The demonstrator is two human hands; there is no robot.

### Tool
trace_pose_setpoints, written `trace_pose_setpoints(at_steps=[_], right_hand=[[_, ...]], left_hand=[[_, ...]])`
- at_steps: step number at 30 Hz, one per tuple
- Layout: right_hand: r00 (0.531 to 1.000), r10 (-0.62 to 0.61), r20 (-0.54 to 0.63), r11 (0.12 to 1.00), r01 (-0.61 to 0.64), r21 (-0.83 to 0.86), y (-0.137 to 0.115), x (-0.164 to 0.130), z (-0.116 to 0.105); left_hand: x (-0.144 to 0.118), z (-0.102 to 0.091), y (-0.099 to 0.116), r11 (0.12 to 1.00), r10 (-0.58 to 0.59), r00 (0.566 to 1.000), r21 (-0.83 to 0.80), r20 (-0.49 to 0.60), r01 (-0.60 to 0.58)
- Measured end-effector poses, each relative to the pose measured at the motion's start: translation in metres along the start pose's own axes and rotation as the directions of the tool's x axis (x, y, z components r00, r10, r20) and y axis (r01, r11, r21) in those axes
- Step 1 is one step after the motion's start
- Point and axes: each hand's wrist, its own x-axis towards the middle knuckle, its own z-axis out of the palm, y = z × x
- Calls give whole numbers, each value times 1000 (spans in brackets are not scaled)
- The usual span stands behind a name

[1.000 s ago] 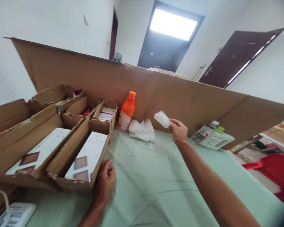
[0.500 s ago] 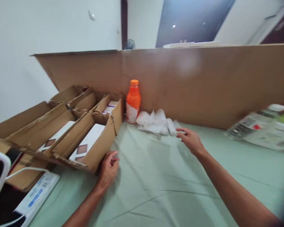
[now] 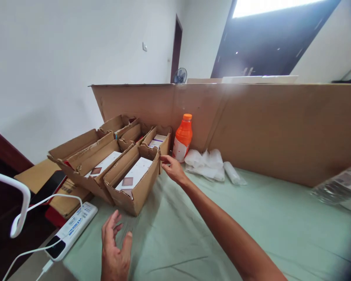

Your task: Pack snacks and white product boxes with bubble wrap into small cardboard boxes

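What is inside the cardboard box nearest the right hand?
The cardboard box holds a flat white card with a brown square printed on it. Whatever lies beneath the card is covered. The right hand reaches the box's far corner; the left hand hovers open.

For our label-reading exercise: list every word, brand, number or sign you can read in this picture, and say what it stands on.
None can be read.
Orange bottle: white label, print too small.
Power strip: blue print, blurred.
White cards in the cardboard boxes: brown squares, no legible words.
Flat carton left of the boxes: barcode, digits too small.
Packet at the right edge: blurred.
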Motion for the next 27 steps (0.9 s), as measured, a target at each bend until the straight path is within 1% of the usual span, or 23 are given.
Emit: trace_pose_setpoints(at_steps=[2, 4, 7, 9, 10, 12, 14, 16, 18, 21, 23, 25, 27], right_hand=[[999, 13, -40, 1000, -13, -17, -1, 5, 17], [997, 21, -78, 999, -24, -44, -2, 2, 25], [993, 8, -116, 995, -19, -102, -7, -6, 25], [992, -20, -128, 989, 1, -146, -14, -8, 20], [992, -47, -118, 981, 23, -195, -19, -8, 18], [991, -113, -66, 937, 85, -338, -28, -6, 14], [985, -170, -12, 866, 144, -480, -35, -4, 11], [976, -215, 10, 810, 184, -556, -39, -3, 9], [959, -282, 39, 766, 249, -593, -40, -1, 6], [913, -381, 149, 691, 388, -610, -43, 7, -2], [886, -403, 227, 653, 453, -607, -47, 14, -9], [870, -407, 279, 634, 488, -599, -54, 16, -16], [853, -426, 301, 628, 519, -580, -65, 6, -21]], left_hand=[[10, -3, 3, 999, -39, 999, -5, 15, 39], [17, -4, 10, 998, -60, 998, -28, 28, 61], [24, -3, 17, 995, -78, 996, -55, 41, 80], [25, -1, 16, 995, -84, 995, -54, 48, 87], [26, 1, 14, 995, -79, 996, -53, 49, 82], [27, 5, 8, 997, -57, 997, -51, 54, 59], [28, 9, 2, 998, -41, 997, -48, 63, 44], [30, 10, -2, 999, -38, 997, -36, 73, 41], [32, 10, -3, 999, -40, 997, -27, 72, 42], [35, 9, 0, 998, -43, 997, -38, 68, 45], [36, 8, 3, 997, -39, 997, -63, 66, 43], [35, 6, 6, 995, -41, 997, -86, 69, 47], [32, 0, 6, 993, -56, 996, -104, 73, 64]])
